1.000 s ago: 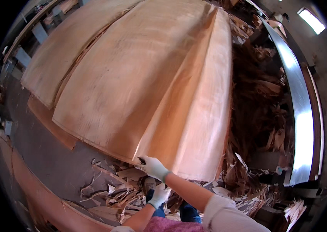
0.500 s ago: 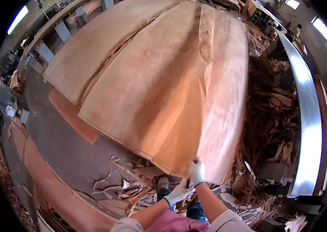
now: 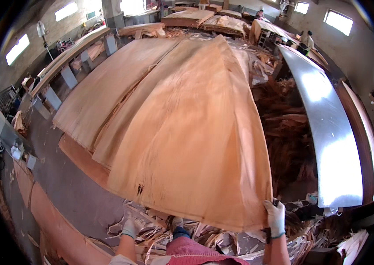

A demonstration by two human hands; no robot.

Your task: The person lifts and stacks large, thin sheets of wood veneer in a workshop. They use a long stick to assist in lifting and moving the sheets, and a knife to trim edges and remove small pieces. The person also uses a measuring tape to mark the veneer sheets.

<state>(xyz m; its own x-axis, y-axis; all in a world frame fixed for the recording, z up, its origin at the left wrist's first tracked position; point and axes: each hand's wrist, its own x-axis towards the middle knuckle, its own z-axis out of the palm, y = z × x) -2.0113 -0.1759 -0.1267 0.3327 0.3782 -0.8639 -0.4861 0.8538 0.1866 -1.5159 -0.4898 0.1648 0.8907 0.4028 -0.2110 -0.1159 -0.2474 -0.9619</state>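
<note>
A large, thin orange-brown veneer sheet (image 3: 187,145) billows in front of me over a wide stack of similar sheets (image 3: 107,88). My right hand (image 3: 276,219), in a white glove, is closed on the sheet's near right corner. A small dark thing shows at the top of that fist; what it is I cannot make out. Low on the left, my gloved left hand (image 3: 131,226) hangs just off the sheet's near edge, over wood scraps. It is blurred, with its fingers seemingly apart and nothing visible in them. A small dark hole marks the sheet near its lower left edge.
Torn veneer scraps (image 3: 151,218) litter the floor around my feet. Right of the stack lies a dark heap of strips (image 3: 288,132), then a long shiny metal-topped table (image 3: 324,119). A long veneer piece (image 3: 58,216) lies at left. Other people are farther back.
My right hand has moved right with the sheet's edge, and the sheet has lifted and spread toward me. My left hand has moved left, away from the right. The view has tilted up.
</note>
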